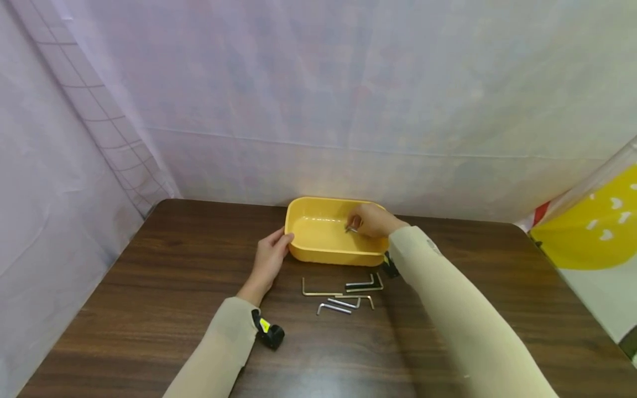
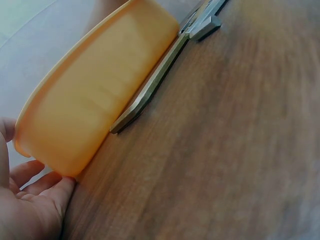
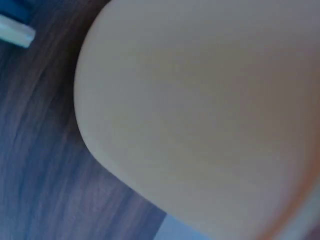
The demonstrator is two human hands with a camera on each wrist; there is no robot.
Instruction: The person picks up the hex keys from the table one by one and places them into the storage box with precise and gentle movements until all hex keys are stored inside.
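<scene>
Left hand (image 1: 269,258): rests against the left end of the yellow tray (image 1: 318,255), fingers relaxed and straight along its outer wall, thumb near the rim. The grip is spread; it braces, it does not clutch. The left wrist view shows fingertips touching the tray's lower corner where it meets the counter (image 1: 149,287).

Yellow tray: sits at the far middle of the counter, close to the back curtain. Nothing else shows inside it except what the right hand carries.

Hex keys on counter (image 1: 343,293): several L-shaped keys lie loose just in front of the tray, between the two forearms, some touching or overlapping.

Right hand (image 1: 373,220): reaches over the tray's right rim, fingers curled, grip pinching a small hex key (image 1: 351,229) low over the tray floor. The right wrist view shows only blurred tray wall.

Doing it well, as I judge: keep the left hand bracing so the light tray does not slide; lower the key close to the floor before letting go, so it neither bounces nor clatters out.

Right edge: yellow-patterned sheet (image 1: 592,232) beyond the counter, well apart from the work.
</scene>
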